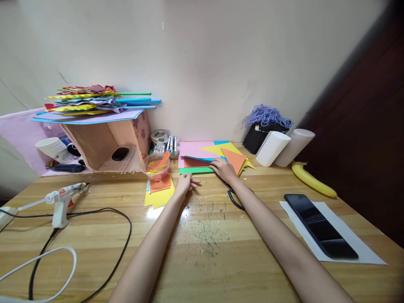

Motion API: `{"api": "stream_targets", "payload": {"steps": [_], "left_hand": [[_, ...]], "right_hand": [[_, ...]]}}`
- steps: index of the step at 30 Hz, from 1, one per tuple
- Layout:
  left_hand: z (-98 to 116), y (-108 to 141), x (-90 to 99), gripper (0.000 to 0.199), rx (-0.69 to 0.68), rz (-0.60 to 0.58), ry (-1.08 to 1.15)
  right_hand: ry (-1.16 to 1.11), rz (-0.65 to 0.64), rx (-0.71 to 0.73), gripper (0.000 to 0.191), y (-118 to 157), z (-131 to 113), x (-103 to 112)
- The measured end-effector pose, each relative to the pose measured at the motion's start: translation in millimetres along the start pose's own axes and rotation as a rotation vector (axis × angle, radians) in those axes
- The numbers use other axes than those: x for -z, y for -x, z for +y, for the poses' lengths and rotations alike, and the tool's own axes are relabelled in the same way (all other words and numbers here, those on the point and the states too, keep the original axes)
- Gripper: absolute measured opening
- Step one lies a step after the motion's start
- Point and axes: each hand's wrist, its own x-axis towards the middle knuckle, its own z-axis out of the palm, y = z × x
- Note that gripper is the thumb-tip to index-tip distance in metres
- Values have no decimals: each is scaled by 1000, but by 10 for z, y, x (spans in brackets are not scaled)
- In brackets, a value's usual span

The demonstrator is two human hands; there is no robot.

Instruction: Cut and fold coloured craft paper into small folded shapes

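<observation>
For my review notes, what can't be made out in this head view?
All in the head view:
- Whether the right hand grips the blue sheet or only touches it: the fingers overlap its edge.
- Full shape of the black-handled tool: partly behind the right forearm.
- Most contents of the black container: hidden by its wall and the purple yarn.
- Both ends of the white cable: cut off by the left edge.
- Marker lettering: too small.
</observation>
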Motion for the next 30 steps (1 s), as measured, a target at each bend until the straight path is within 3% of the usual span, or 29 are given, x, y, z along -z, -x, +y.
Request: {"api": "stream_targets", "payload": {"steps": [10,21,30], "left_hand": [[-17,-42,44,12,-46,10,130],[6,-119,54,17,-48,42,263],[41,-257,37,15,-81,103,330]], "right_hand": [[-28,143,-114,20,-15,71,-32],[-111,220,-85,16,-18,133,-57],[-205,177,26,16,5,66,-30]]}}
